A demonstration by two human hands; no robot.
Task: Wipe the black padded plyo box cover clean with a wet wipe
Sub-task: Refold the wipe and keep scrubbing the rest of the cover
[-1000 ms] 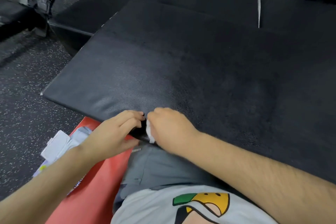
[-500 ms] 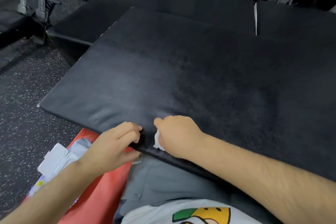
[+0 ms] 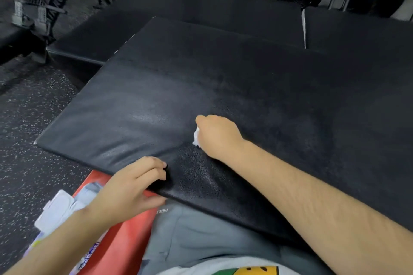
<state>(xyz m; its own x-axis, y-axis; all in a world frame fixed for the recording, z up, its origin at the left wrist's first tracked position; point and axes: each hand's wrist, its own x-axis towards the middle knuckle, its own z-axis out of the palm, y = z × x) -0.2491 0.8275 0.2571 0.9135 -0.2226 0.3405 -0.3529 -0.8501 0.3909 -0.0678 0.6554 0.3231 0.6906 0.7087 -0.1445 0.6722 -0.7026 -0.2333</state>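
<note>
Right hand point(image 3: 218, 135) grips wet wipe point(image 3: 196, 139) against cover point(image 3: 138, 105).

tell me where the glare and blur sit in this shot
Head view: a pale sheen of glare lies on the black padded plyo box cover, left of the right hand, while its right side falls dark; head view: the wet wipe is blown out white; head view: the left hand and both forearms look softly blurred.
</note>
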